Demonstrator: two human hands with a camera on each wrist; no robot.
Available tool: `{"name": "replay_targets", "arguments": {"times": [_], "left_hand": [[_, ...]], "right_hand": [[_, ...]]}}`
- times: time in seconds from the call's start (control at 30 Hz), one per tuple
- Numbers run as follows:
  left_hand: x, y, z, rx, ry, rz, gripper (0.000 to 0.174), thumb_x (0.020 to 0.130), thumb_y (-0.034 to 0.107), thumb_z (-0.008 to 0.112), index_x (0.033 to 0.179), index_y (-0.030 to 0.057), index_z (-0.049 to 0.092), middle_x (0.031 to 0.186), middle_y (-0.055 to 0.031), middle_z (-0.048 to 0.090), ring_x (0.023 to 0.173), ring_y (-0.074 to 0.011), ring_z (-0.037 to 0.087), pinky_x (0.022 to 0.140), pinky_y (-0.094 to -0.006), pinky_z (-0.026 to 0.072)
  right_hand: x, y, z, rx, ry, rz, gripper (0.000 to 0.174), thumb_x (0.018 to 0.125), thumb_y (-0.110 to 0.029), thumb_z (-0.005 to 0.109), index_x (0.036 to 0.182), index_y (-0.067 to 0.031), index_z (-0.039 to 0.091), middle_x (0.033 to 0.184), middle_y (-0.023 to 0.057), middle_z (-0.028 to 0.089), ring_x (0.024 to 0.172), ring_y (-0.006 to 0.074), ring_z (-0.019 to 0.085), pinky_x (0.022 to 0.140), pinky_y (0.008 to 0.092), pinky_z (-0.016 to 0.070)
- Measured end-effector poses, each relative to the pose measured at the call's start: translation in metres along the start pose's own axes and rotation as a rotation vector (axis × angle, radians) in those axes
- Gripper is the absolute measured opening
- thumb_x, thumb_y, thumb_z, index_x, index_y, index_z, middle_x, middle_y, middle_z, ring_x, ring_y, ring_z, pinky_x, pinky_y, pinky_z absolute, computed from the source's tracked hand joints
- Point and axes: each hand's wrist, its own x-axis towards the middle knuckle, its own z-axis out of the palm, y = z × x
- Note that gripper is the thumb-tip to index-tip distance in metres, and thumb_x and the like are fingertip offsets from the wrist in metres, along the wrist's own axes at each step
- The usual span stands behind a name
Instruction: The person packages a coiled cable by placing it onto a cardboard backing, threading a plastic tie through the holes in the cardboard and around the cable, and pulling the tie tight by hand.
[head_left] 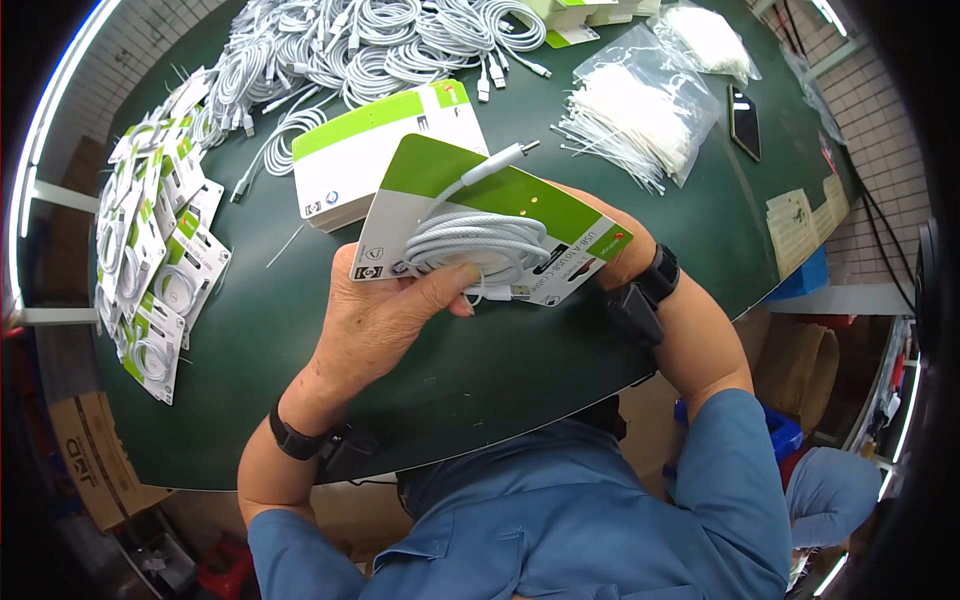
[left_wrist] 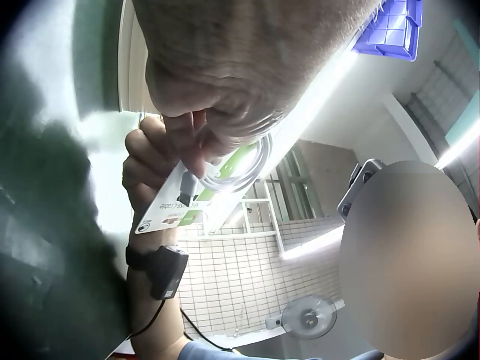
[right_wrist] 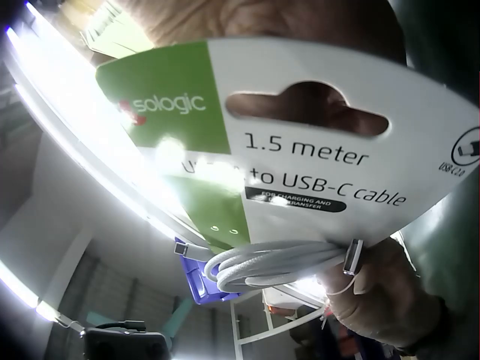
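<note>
A green and white card (head_left: pixel 400 185) is held up over the table, tilted, with a coiled white cable (head_left: pixel 470 240) against its face. The left hand (head_left: pixel 375 320) pinches the coil and the card's near left edge, thumb over the cable. Behind the card's right end is the right hand (head_left: pixel 625 235), its fingers mostly hidden by the card; in the left wrist view the right hand (left_wrist: pixel 146 161) has curled fingers at the card's edge. One cable plug (head_left: pixel 505 160) sticks up past the card's top. In the right wrist view the card (right_wrist: pixel 300 165) shows its hanging slot.
A stack of cards (head_left: pixel 390 140) stands just beyond the hands. Coiled cables (head_left: pixel 370 50) heap at the back, and carded cables (head_left: pixel 150 260) pile at the left. White ties (head_left: pixel 630 120) in bags and a phone (head_left: pixel 744 122) lie at the right.
</note>
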Motion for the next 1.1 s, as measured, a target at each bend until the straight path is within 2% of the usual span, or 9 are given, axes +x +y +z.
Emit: {"name": "replay_targets", "arguments": {"times": [0.13,0.27,0.37,0.4,0.5,0.67,0.93,1.03,1.1], "left_hand": [[0.001,0.004,-0.001,0.011,0.019,-0.021,0.028,0.098,-0.002,0.077,0.125,-0.0070,0.073,0.113,-0.0132,0.078,0.085,-0.0142,0.073,0.073,-0.0290,0.0644],[0.001,0.003,-0.001,-0.001,0.026,-0.048,0.029,0.098,-0.001,0.077,0.126,-0.0062,0.073,0.113,-0.0125,0.078,0.086,-0.0134,0.073,0.072,-0.0285,0.0639],[0.000,0.000,0.002,-0.020,0.005,-0.018,0.030,0.098,0.000,0.077,0.127,-0.0051,0.073,0.112,-0.0116,0.078,0.084,-0.0124,0.072,0.070,-0.0279,0.0631],[0.000,0.000,0.001,-0.028,0.015,-0.013,0.030,0.098,0.000,0.077,0.127,-0.0051,0.073,0.112,-0.0116,0.078,0.084,-0.0124,0.072,0.070,-0.0279,0.0631],[0.001,-0.001,-0.002,0.007,-0.027,-0.041,0.032,0.098,0.002,0.078,0.128,-0.0048,0.073,0.110,-0.0108,0.078,0.081,-0.0116,0.071,0.069,-0.0273,0.0623],[0.003,-0.001,-0.004,-0.038,-0.023,-0.055,0.031,0.097,0.002,0.078,0.127,-0.0056,0.073,0.107,-0.0095,0.078,0.078,-0.0108,0.069,0.068,-0.0268,0.0615],[0.003,0.006,-0.007,-0.055,-0.060,-0.160,0.028,0.096,0.005,0.080,0.122,-0.0056,0.074,0.102,-0.0083,0.078,0.076,-0.0110,0.070,0.068,-0.0273,0.0613],[0.004,0.004,-0.008,-0.009,-0.051,-0.195,0.031,0.095,0.006,0.081,0.123,-0.0052,0.074,0.105,-0.0090,0.078,0.078,-0.0118,0.071,0.069,-0.0279,0.0617],[0.004,0.009,-0.007,-0.003,-0.046,-0.177,0.033,0.094,0.005,0.081,0.124,-0.0052,0.073,0.107,-0.0095,0.078,0.080,-0.0122,0.071,0.070,-0.0281,0.0619]], "right_hand": [[-0.003,0.005,0.003,0.101,0.015,-0.026,0.046,0.112,-0.029,0.059,0.151,-0.0041,0.057,0.138,0.0074,0.070,0.123,0.0173,0.068,0.104,0.0328,0.0546],[0.001,0.007,0.008,-0.342,0.059,-0.265,0.049,0.109,-0.025,0.065,0.152,-0.0042,0.056,0.140,0.0074,0.069,0.126,0.0178,0.066,0.107,0.0337,0.0523],[0.014,-0.013,0.005,-0.710,-0.227,-0.434,0.061,0.103,-0.023,0.073,0.156,-0.0056,0.050,0.149,0.0088,0.062,0.134,0.0200,0.061,0.113,0.0354,0.0486],[0.012,-0.013,0.007,-0.716,-0.237,-0.426,0.061,0.103,-0.023,0.073,0.156,-0.0056,0.050,0.149,0.0088,0.062,0.134,0.0200,0.061,0.113,0.0354,0.0486],[-0.004,-0.006,0.016,-0.268,0.108,-0.034,0.076,0.095,-0.019,0.082,0.160,-0.0066,0.045,0.158,0.0108,0.053,0.142,0.0226,0.055,0.117,0.0378,0.0457],[-0.003,0.004,0.008,-0.412,0.066,-0.087,0.078,0.095,-0.020,0.084,0.160,-0.0067,0.043,0.159,0.0117,0.050,0.145,0.0248,0.052,0.120,0.0403,0.0442],[0.006,0.012,-0.001,-0.309,0.051,-0.027,0.082,0.094,-0.021,0.085,0.162,-0.0062,0.040,0.158,0.0127,0.050,0.145,0.0237,0.052,0.118,0.0405,0.0457],[0.020,0.000,0.010,-0.282,0.011,0.066,0.082,0.092,-0.021,0.087,0.159,-0.0057,0.044,0.152,0.0128,0.057,0.137,0.0206,0.057,0.114,0.0388,0.0494],[0.024,-0.004,0.009,-0.386,-0.012,-0.021,0.076,0.092,-0.020,0.087,0.155,-0.0050,0.048,0.148,0.0123,0.061,0.133,0.0195,0.060,0.111,0.0379,0.0510]]}}
